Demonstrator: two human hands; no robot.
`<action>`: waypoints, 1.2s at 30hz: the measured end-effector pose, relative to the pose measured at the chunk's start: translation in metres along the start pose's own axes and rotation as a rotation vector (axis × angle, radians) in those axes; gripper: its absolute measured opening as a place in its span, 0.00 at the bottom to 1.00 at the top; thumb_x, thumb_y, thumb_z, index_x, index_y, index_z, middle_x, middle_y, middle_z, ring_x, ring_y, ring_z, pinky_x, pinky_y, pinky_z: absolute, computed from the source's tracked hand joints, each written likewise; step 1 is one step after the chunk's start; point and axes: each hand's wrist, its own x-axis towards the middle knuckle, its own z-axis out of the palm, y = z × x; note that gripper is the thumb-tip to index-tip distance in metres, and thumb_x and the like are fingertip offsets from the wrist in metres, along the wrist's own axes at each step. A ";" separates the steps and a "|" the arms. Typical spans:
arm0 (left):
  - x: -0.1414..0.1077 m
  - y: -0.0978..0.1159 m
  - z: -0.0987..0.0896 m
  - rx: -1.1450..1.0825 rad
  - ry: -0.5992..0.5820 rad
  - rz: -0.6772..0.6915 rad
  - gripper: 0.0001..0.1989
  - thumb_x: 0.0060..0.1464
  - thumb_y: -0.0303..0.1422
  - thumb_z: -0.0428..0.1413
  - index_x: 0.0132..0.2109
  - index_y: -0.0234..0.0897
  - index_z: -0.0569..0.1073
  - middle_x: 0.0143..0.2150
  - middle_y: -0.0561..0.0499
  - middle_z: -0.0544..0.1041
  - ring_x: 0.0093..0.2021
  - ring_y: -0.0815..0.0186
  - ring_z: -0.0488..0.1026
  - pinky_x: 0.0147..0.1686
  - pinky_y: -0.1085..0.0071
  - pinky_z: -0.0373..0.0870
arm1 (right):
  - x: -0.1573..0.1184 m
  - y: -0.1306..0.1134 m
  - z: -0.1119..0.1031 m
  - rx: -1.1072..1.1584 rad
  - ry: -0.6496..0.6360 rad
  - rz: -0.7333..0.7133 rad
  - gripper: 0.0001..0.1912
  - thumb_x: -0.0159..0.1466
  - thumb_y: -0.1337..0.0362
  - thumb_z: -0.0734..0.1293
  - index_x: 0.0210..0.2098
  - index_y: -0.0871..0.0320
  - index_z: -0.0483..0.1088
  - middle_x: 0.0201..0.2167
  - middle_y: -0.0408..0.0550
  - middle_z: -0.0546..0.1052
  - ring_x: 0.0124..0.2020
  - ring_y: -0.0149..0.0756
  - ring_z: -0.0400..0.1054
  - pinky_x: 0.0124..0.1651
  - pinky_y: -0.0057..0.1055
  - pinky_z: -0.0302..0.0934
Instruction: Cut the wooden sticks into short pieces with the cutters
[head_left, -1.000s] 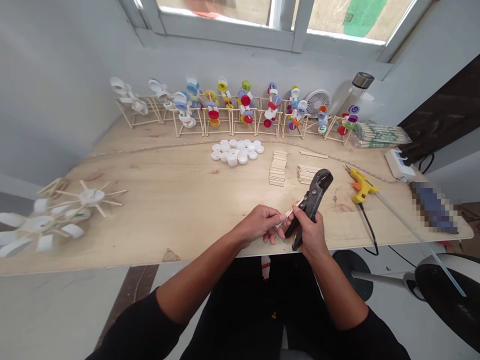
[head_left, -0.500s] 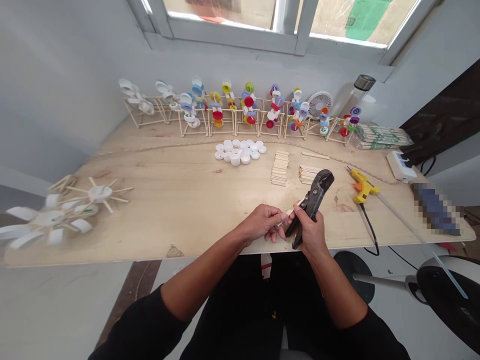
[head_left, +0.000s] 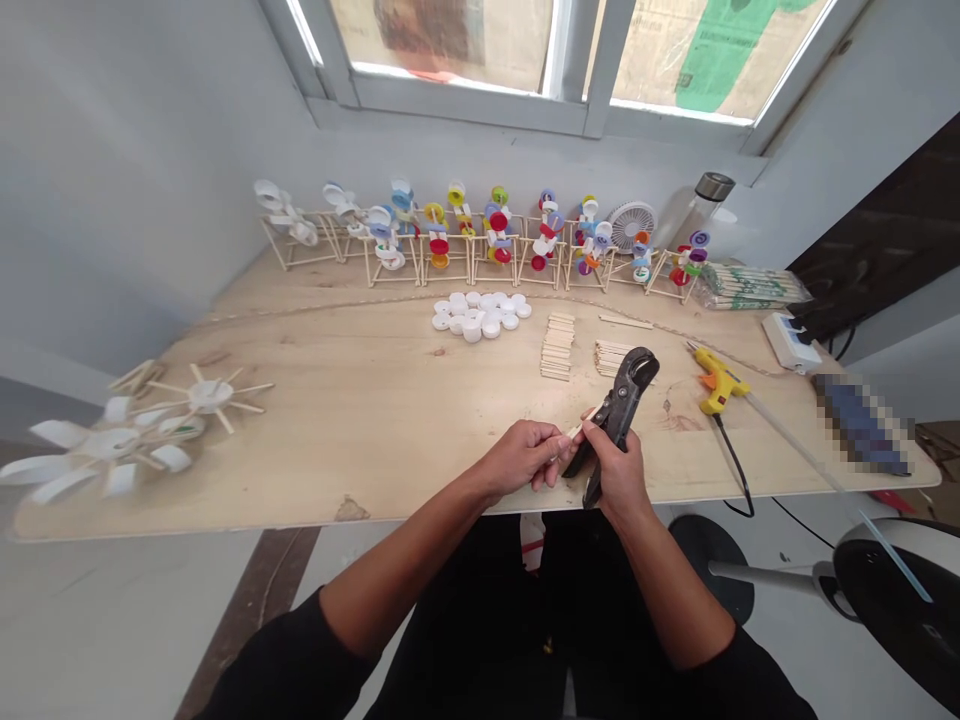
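Note:
My right hand (head_left: 621, 465) is wrapped round the handles of a black cutter (head_left: 624, 400), its jaw pointing up and away from me. Between finger and thumb, my left hand (head_left: 529, 458) pinches a short wooden stick (head_left: 577, 430) that reaches up against the side of the cutter near my right thumb. Whether the stick's tip sits in the jaw, I cannot tell. Just beyond the cutter lie two piles of short cut sticks, one to the left (head_left: 557, 346) and one partly behind the jaw (head_left: 611, 357). A longer stick (head_left: 626, 321) lies past them.
White bottle caps (head_left: 480, 314) are grouped mid-table. Several small stick-and-cap wheels on frames (head_left: 499, 240) line the back wall. A yellow glue gun (head_left: 720, 378) and a power strip (head_left: 791, 342) lie to the right. Spoked wheels (head_left: 210, 397) lie at left; bagged sticks (head_left: 754, 286) at back right.
The camera view has tilted slightly upward. Both hands keep their hold on the stick and cutter, with hardly any shift between them.

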 end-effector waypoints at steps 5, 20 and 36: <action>-0.006 0.010 -0.004 0.001 0.016 0.005 0.16 0.53 0.42 0.49 0.27 0.32 0.67 0.14 0.56 0.67 0.12 0.77 0.57 0.15 0.80 0.52 | -0.008 -0.012 -0.010 -0.055 -0.030 -0.019 0.09 0.55 0.62 0.67 0.33 0.58 0.67 0.21 0.40 0.71 0.24 0.31 0.64 0.31 0.28 0.59; -0.022 0.054 -0.029 0.256 0.084 0.118 0.14 0.54 0.39 0.48 0.27 0.33 0.65 0.16 0.55 0.69 0.14 0.76 0.58 0.16 0.80 0.53 | -0.029 -0.027 -0.031 -0.636 -0.357 0.096 0.14 0.57 0.59 0.61 0.41 0.60 0.65 0.25 0.42 0.69 0.28 0.35 0.65 0.35 0.32 0.59; -0.021 0.083 -0.027 0.913 0.027 0.251 0.17 0.57 0.33 0.44 0.22 0.34 0.66 0.16 0.55 0.68 0.18 0.74 0.61 0.22 0.78 0.54 | -0.033 -0.038 -0.013 -0.820 -0.419 0.026 0.11 0.57 0.62 0.60 0.39 0.58 0.65 0.25 0.42 0.69 0.27 0.33 0.63 0.31 0.28 0.57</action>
